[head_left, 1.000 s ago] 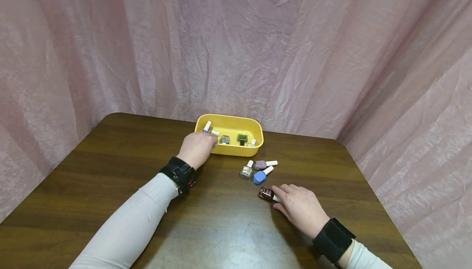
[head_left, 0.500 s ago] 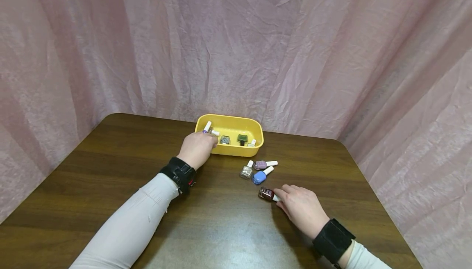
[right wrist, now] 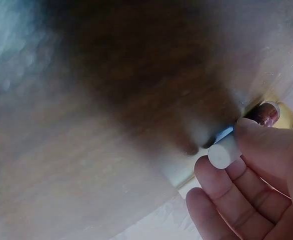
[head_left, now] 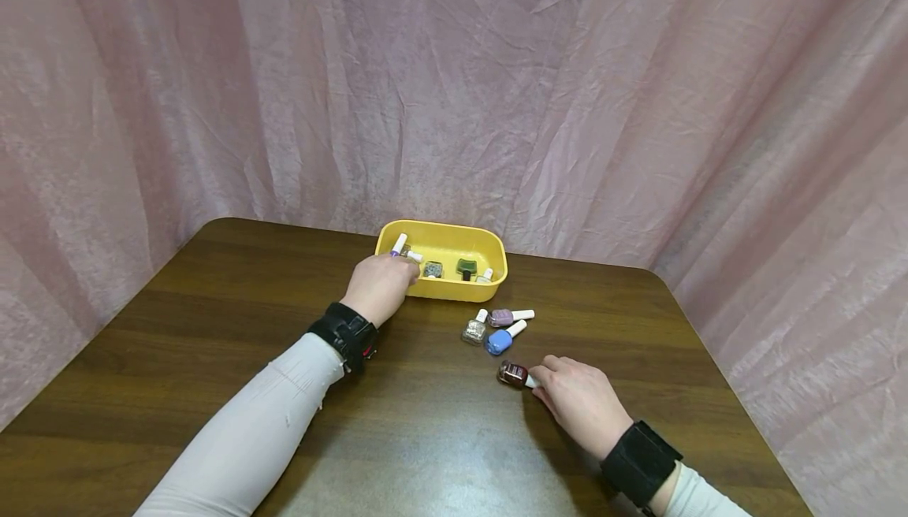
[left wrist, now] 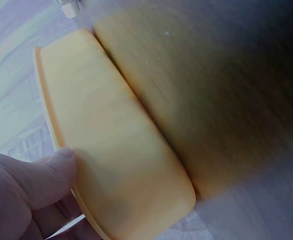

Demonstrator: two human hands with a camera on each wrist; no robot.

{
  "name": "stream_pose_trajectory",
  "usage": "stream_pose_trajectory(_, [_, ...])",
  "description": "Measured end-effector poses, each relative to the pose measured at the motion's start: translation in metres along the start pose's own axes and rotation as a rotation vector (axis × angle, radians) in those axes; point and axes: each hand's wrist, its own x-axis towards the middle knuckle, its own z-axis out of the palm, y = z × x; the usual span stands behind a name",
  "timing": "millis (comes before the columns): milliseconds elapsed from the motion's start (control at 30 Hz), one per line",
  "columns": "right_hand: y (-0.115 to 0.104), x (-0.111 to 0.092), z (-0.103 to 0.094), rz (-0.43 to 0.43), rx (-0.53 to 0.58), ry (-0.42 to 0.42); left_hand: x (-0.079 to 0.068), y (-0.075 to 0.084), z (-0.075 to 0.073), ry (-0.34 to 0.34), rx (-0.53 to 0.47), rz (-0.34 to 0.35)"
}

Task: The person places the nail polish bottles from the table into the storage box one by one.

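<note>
My left hand (head_left: 379,284) grips the near left rim of a yellow plastic tub (head_left: 454,289); in the left wrist view the thumb (left wrist: 61,167) lies on the tub's outer wall with fingers curled over the rim. With my right hand (head_left: 578,399) I pinch the white cap (right wrist: 223,152) of a dark red nail polish bottle (head_left: 512,373), which lies low over the table, its base pointing left. Just beyond it lie a blue nail polish (head_left: 499,341), a silver glitter one (head_left: 474,331) and a lilac one (head_left: 500,318).
Inside the tub are several more bottles, among them a green one (head_left: 466,266) with a black cap and a grey glitter one (head_left: 433,269). The brown wooden table (head_left: 234,328) ends at a pink curtain (head_left: 454,91) behind and to the sides.
My right thumb and fingers have closed in on the dark red bottle's white cap. The left hand and the tub look the same.
</note>
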Motion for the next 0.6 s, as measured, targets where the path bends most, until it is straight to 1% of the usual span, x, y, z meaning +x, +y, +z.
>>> stream_pose_trajectory(367, [-0.0018, 0.0006, -0.0004, 0.008, 0.009, 0.004, -0.001, 0.0009, -0.0032, 0.001, 0.0, 0.001])
stream_pose_trajectory(600, [-0.0019, 0.0012, 0.0004, -0.01, 0.017, 0.012, -0.0013, 0.0001, -0.0025, 0.017, -0.003, 0.009])
